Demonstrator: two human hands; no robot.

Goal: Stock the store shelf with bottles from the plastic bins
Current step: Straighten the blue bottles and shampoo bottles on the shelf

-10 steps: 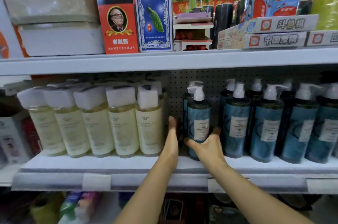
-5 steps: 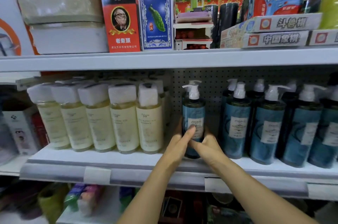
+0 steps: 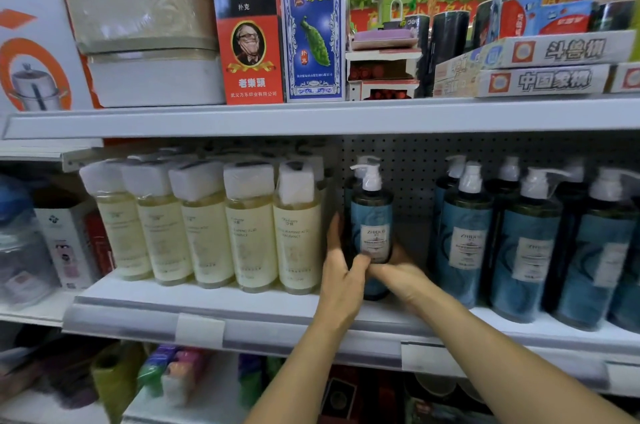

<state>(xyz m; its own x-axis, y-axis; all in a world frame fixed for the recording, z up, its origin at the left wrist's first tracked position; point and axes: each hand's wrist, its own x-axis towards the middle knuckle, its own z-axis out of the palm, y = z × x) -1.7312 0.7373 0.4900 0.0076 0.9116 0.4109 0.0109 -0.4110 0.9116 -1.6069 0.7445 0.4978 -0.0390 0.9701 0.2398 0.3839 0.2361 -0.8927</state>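
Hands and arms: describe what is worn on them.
Nothing worn shows. The left hand and right hand are gloveless, with no ring, watch or bracelet visible. The left forearm and right forearm are bare to the frame's edge; no sleeve appears.

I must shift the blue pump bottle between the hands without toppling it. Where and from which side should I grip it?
Probably the round lower body of the blue pump bottle, from the front, a palm on each flank: it stands upright, and its pump head is narrow, spout jutting left.
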